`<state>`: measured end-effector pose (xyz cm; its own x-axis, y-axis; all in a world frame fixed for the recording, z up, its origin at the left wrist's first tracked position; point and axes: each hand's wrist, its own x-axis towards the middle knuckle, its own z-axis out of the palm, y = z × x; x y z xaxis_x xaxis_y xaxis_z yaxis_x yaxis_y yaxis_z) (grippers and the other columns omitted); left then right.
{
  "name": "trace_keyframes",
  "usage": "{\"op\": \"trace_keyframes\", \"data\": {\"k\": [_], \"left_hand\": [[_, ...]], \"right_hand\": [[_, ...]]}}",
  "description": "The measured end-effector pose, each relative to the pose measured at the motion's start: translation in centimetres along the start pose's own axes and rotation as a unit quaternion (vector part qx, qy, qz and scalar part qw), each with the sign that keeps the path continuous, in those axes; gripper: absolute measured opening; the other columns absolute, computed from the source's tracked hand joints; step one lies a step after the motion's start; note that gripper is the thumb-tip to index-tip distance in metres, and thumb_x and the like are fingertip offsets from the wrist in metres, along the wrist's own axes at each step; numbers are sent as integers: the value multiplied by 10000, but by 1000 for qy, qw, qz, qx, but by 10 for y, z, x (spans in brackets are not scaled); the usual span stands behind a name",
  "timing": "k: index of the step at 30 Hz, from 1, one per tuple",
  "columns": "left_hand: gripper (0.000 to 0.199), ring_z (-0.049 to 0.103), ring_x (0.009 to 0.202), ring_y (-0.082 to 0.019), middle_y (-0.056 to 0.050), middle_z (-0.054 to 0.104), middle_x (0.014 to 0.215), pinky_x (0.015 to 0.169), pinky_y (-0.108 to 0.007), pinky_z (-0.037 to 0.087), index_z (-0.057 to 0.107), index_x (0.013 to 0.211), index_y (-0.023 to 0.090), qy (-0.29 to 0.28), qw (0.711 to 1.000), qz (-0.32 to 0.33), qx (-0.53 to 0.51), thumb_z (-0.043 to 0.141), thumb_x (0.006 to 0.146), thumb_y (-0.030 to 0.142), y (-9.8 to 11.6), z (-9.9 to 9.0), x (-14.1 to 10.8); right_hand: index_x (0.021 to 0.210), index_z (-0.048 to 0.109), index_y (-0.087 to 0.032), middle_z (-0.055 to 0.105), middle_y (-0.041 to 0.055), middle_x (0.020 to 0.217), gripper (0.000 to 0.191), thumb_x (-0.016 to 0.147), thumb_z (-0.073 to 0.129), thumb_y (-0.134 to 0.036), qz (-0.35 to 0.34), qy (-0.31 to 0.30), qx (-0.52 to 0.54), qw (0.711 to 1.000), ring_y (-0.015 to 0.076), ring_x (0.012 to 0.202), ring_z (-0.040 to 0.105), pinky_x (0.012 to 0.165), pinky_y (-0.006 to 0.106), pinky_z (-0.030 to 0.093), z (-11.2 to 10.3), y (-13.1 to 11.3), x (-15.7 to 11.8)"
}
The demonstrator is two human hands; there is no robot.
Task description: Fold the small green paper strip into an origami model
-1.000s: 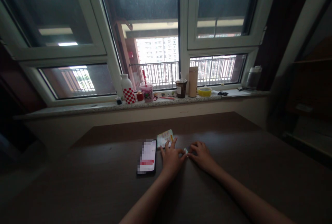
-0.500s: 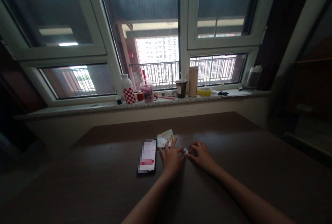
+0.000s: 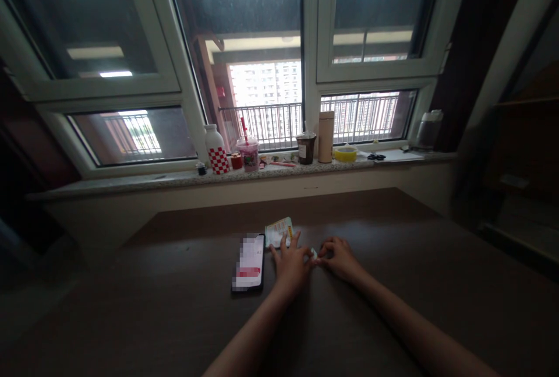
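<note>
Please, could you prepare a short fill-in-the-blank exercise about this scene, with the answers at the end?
The rectangular, black-edged smartphone lies to the ____ of the left hand.
The right hand, at a small, pale piece, is ____ from the smartphone than the left hand.
On the speckled stone windowsill, the white, narrow-necked bottle has ____ checks.
The tall, beige, cylindrical flask stands between the dark-brown cup and a ____ roll of tape.

Missing words: left; farther; red; yellow.
</note>
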<state>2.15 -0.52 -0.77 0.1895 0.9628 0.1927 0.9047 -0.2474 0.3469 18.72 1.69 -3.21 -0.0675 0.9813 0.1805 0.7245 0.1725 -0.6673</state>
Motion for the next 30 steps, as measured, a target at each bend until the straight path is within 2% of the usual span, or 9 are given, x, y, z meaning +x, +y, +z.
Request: {"op": "trace_keyframes", "data": {"k": [3, 12, 19, 21, 26, 30], "left_hand": [[197, 141, 1412, -347, 45, 316, 1512, 1052, -714, 41, 663, 947, 339, -7, 1000, 11, 12, 593, 813, 465, 1, -1, 1], [211, 118, 1419, -359, 53, 288, 1525, 1061, -697, 42, 659, 991, 375, -49, 999, 1, 6, 602, 798, 436, -4, -7, 3], [242, 88, 1425, -364, 52, 261, 1537, 1059, -699, 48, 656, 1031, 402, -75, 997, 1, 16, 558, 820, 470, -9, -13, 3], [262, 98, 1423, -363, 44, 275, 1531, 1059, -700, 49, 651, 1049, 413, -72, 997, 2, 21, 540, 826, 492, -9, -10, 1], [289, 116, 1421, -347, 37, 312, 1515, 1079, -676, 24, 652, 1059, 410, -23, 999, 16, 34, 477, 855, 516, -9, -3, -4], [287, 139, 1415, -349, 22, 351, 1493, 1079, -676, 43, 672, 1024, 400, -24, 1000, 4, 14, 493, 842, 532, -6, -6, -5]], "right_hand": [[744, 720, -221, 598, 62, 1062, 174, 632, 783, -338, 11, -5, 6, 1000, 248, 1102, 488, 959, 341, 366, -1, 0, 1], [778, 734, -220, 602, 57, 1080, 165, 618, 763, -197, 18, -29, 21, 999, 239, 1130, 474, 993, 343, 342, -4, 3, 4], [802, 739, -224, 597, 57, 1065, 175, 631, 749, -186, -3, -40, 35, 999, 234, 1109, 489, 995, 348, 343, -7, 9, 2], [810, 736, -225, 591, 56, 1054, 165, 646, 745, -205, -15, -35, 37, 999, 227, 1089, 498, 987, 346, 348, -8, 11, 0], [810, 727, -229, 587, 49, 1008, 129, 681, 732, -236, -43, -18, 29, 998, 217, 1051, 511, 961, 338, 361, -7, 10, -3], [782, 715, -219, 588, 48, 1001, 132, 700, 741, -320, -45, -11, 29, 999, 216, 1034, 519, 938, 330, 374, -7, 8, -5]]}}
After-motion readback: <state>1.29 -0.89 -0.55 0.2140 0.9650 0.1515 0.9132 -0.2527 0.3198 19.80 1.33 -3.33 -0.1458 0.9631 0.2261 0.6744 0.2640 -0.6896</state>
